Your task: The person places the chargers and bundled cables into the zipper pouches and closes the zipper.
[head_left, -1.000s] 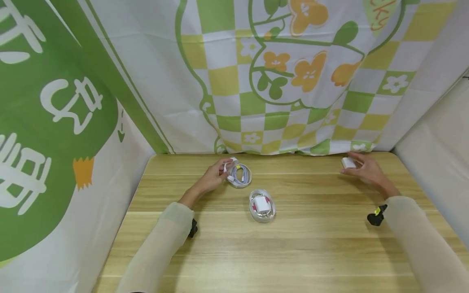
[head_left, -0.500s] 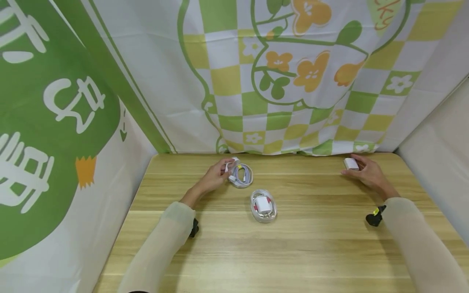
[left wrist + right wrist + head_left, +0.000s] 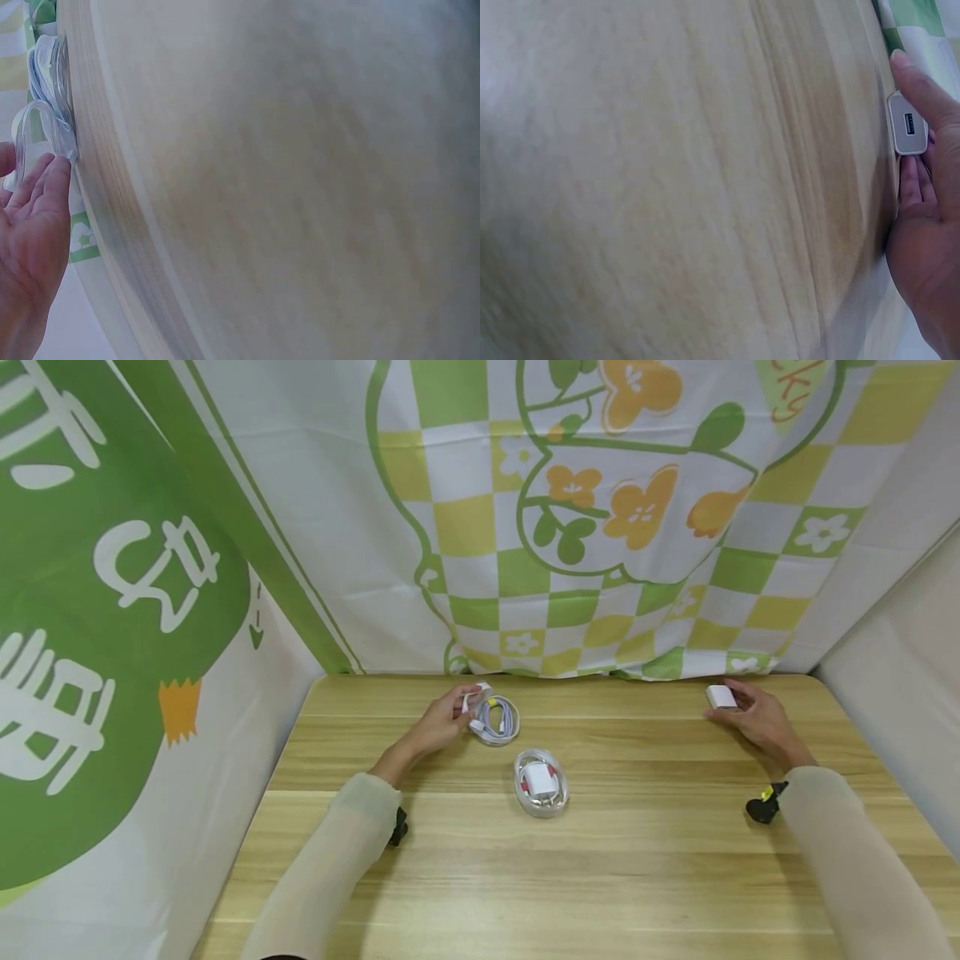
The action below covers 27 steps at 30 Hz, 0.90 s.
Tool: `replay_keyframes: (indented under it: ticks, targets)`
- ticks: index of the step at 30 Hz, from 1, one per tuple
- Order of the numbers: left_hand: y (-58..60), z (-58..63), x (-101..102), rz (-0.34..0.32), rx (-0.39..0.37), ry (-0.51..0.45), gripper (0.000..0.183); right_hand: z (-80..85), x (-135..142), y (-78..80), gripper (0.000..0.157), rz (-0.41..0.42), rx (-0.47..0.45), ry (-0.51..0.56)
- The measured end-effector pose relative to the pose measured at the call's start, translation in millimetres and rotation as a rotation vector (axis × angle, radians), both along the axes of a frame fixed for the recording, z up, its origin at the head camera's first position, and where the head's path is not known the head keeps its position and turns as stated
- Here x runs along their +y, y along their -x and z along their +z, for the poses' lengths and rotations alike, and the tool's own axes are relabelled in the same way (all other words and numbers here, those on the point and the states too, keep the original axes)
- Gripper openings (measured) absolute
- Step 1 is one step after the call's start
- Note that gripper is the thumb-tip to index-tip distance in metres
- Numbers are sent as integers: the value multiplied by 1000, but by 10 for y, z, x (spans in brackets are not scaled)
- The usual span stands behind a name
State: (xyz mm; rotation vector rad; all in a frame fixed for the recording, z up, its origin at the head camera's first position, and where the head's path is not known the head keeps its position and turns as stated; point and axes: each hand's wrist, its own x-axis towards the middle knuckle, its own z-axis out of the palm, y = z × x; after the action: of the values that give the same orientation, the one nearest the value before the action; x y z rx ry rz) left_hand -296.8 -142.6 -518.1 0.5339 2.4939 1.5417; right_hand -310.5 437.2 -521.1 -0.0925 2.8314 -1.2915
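Left hand pinching clear loop, coiled cable beside, right hand gripping white charger (port showing)

Shows white on the charger, lilac on the coiled cable, yellow on its tag, white and red on the nearer bundle. Carries light-brown grain along the table, cream over the sleeves, green-yellow-white checks and orange floral print across the curtain.
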Motion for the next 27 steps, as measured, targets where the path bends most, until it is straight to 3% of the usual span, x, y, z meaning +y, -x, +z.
replay_keyframes:
  ticks: [9, 27]
  targets:
    - [-4, 6, 4, 6, 7, 13, 50, -35, -11, -9, 78, -26, 42, 51]
    - [7, -10, -1, 10, 3, 14, 50, -41, -14, -29, 69, -116, 70, 22]
